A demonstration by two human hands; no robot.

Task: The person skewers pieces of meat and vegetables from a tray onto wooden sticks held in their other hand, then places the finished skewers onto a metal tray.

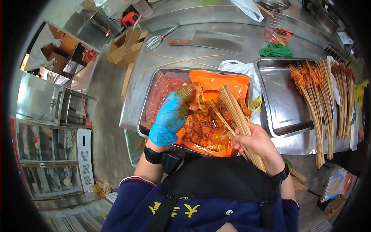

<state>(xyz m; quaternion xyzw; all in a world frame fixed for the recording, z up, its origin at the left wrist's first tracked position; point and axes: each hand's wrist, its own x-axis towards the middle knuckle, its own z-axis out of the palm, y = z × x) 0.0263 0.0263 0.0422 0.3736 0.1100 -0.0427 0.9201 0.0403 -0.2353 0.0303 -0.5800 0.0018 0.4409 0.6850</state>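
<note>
My left hand [167,116], in a blue glove smeared with sauce, is closed on a piece of red marinated meat [198,96]. It is above a metal tray [141,118]. Most of its fingertips are hidden by sauce and meat. In my right hand [258,142] is a thick bundle of bamboo skewers [240,116], slanting up and left over the tray. One or two skewers stand a little apart from the bundle near the thumb. Beneath both hands, marinated meat chunks [199,127] lie in an opened orange bag [224,81]. Paler raw meat [164,87] fills the tray's left side.
To the right, a second metal tray [281,112] has loaded meat skewers [309,79] across its right side, with more skewers [344,92] beyond. A cleaver [212,42], scissors [155,41], crossed loose skewers [185,60] and a green cloth [276,50] lie behind.
</note>
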